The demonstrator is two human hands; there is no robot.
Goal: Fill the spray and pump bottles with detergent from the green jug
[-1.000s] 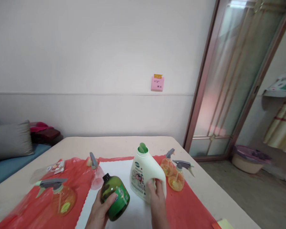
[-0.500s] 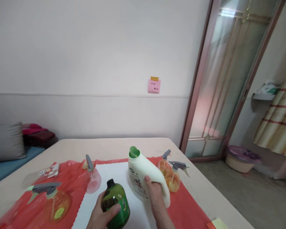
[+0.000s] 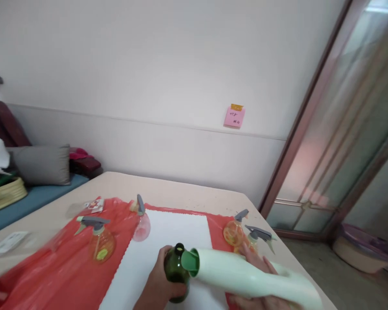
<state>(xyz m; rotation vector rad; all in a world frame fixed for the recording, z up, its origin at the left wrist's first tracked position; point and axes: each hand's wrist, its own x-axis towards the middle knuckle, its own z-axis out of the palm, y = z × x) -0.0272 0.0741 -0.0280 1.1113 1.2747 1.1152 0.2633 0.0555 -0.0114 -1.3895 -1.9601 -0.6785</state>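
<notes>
My left hand (image 3: 158, 288) is wrapped round a dark green bottle (image 3: 176, 271) that stands upright with its black mouth uncapped. My right hand (image 3: 261, 280) grips a large white detergent jug (image 3: 245, 280), tipped over on its side. The jug's green spout (image 3: 190, 261) touches the green bottle's mouth. Both are held low over a white sheet (image 3: 168, 241) lying on a red plastic cover (image 3: 51, 275).
On the beige table (image 3: 181, 191) stand an orange spray bottle (image 3: 98, 239) at left, a pink one (image 3: 140, 221) in the middle and two orange ones (image 3: 242, 234) at right. A glass door (image 3: 342, 142) is at right, cushions (image 3: 42, 163) at left.
The white jug has been tipped from near upright to lying sideways, its spout brought down to the green bottle's mouth. The green bottle now stands upright. The view swung left.
</notes>
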